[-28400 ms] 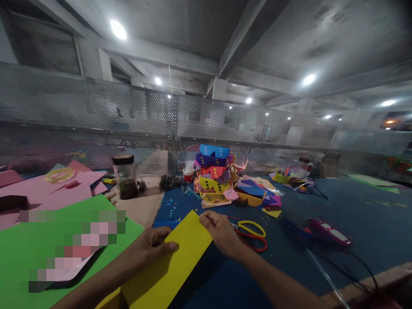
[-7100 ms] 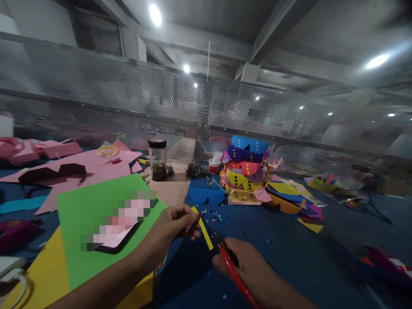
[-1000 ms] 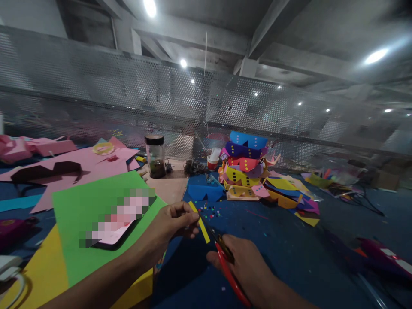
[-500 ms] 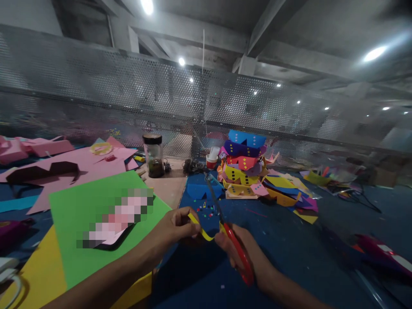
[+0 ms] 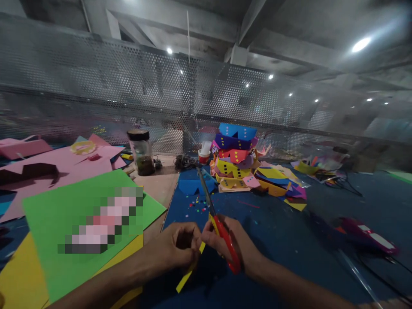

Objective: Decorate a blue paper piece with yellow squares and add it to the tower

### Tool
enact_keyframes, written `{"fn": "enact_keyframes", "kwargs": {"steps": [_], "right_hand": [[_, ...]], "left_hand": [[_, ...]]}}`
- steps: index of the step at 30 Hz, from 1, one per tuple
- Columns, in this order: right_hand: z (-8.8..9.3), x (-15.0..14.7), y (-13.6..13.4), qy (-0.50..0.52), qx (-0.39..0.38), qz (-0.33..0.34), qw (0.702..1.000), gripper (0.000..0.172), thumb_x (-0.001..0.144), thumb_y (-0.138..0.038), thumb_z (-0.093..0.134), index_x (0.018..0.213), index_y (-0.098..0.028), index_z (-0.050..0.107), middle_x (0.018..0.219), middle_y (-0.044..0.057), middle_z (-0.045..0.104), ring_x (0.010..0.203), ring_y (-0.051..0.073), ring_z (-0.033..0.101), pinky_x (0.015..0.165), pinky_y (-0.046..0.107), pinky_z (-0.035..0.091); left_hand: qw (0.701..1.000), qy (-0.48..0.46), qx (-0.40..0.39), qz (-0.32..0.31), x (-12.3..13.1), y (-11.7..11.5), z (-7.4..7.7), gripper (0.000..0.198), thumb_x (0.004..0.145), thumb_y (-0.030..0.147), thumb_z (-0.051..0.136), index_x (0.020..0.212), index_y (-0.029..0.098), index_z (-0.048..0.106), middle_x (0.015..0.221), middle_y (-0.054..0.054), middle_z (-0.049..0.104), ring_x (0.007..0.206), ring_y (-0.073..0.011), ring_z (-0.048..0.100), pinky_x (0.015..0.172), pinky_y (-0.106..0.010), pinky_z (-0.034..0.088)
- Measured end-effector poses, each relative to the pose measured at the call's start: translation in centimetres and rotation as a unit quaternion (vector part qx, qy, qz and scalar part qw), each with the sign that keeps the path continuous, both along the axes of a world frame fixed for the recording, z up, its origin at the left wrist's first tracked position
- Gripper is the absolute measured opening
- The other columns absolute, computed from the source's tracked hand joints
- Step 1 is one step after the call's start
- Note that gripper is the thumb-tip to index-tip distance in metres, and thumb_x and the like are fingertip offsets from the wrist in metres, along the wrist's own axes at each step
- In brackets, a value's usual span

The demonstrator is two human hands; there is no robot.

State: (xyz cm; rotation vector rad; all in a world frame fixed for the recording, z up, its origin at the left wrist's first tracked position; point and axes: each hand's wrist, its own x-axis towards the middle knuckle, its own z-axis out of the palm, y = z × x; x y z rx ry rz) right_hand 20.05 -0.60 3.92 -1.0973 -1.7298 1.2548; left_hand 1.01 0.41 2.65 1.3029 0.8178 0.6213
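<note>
My right hand is closed round red-handled scissors, their dark blades pointing up and away over the table. A narrow yellow paper strip runs from beside the scissors, past my right thumb, and hangs down to the lower left. My left hand is curled in a pinch at the strip's middle, its fingertips against the paper close to my right thumb. Ahead of the blades lie small coloured paper bits and a blue paper piece.
A stack of coloured paper shapes with small squares stands beyond the hands. Left are a green sheet, pink paper and a lidded jar. Nearby is a paper cup. A magenta tool with a cord lies right.
The yellow strip's free end now hangs below my left hand, where before the strip bowed between both hands. My hands have come closer together. The view has shifted to the right.
</note>
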Motion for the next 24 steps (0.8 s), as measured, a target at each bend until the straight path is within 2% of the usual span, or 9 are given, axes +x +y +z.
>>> {"fn": "enact_keyframes", "kwargs": {"steps": [6, 13, 17, 21, 24], "right_hand": [[-0.2, 0.4, 0.1, -0.012, 0.019, -0.018, 1.000, 0.025, 0.080, -0.040, 0.066, 0.080, -0.017, 0.058, 0.063, -0.005, 0.049, 0.057, 0.009, 0.043, 0.052, 0.019, 0.034], [-0.7, 0.4, 0.6, -0.038, 0.025, -0.033, 0.998, 0.027, 0.082, -0.044, 0.064, 0.080, -0.017, 0.057, 0.063, -0.006, 0.048, 0.057, 0.009, 0.042, 0.052, 0.020, 0.034], [0.0, 0.7, 0.2, -0.056, 0.035, -0.036, 0.997, 0.028, 0.088, -0.046, 0.056, 0.085, -0.018, 0.055, 0.066, -0.006, 0.047, 0.058, 0.009, 0.040, 0.052, 0.021, 0.033], [0.8, 1.9, 0.2, -0.158, 0.068, -0.021, 0.985, 0.025, 0.091, -0.046, 0.052, 0.092, -0.020, 0.054, 0.079, -0.002, 0.055, 0.068, 0.012, 0.048, 0.060, 0.023, 0.036], [0.6, 2.6, 0.5, -0.252, 0.085, -0.016, 0.964, 0.029, 0.089, -0.048, 0.054, 0.084, -0.020, 0.051, 0.078, -0.002, 0.057, 0.067, 0.013, 0.049, 0.059, 0.024, 0.034]], "left_hand": [[0.997, 0.040, 0.054, 0.046, -0.2, 0.7, 0.1, 0.005, 0.068, 0.018, 0.063, 0.071, 0.018, 0.059, 0.055, 0.008, 0.052, 0.047, -0.0077, 0.047, 0.046, -0.018, 0.038], [0.997, 0.052, 0.021, 0.061, 0.1, 0.6, 0.4, 0.026, 0.070, 0.042, 0.071, 0.073, 0.018, 0.061, 0.055, 0.006, 0.054, 0.045, -0.0095, 0.051, 0.045, -0.020, 0.041], [0.993, 0.037, 0.020, 0.115, -0.1, 0.8, 0.7, 0.026, 0.068, 0.041, 0.074, 0.071, 0.018, 0.062, 0.051, 0.007, 0.051, 0.042, -0.0081, 0.047, 0.042, -0.019, 0.037], [0.984, 0.001, 0.030, 0.177, -1.0, 1.6, 1.2, 0.023, 0.069, 0.037, 0.075, 0.077, 0.017, 0.066, 0.055, 0.006, 0.056, 0.046, -0.0081, 0.052, 0.045, -0.018, 0.037], [0.976, -0.028, 0.023, 0.216, -1.6, 1.9, 1.4, 0.021, 0.069, 0.034, 0.076, 0.076, 0.018, 0.065, 0.057, 0.005, 0.058, 0.048, -0.0084, 0.053, 0.047, -0.018, 0.039]]}}
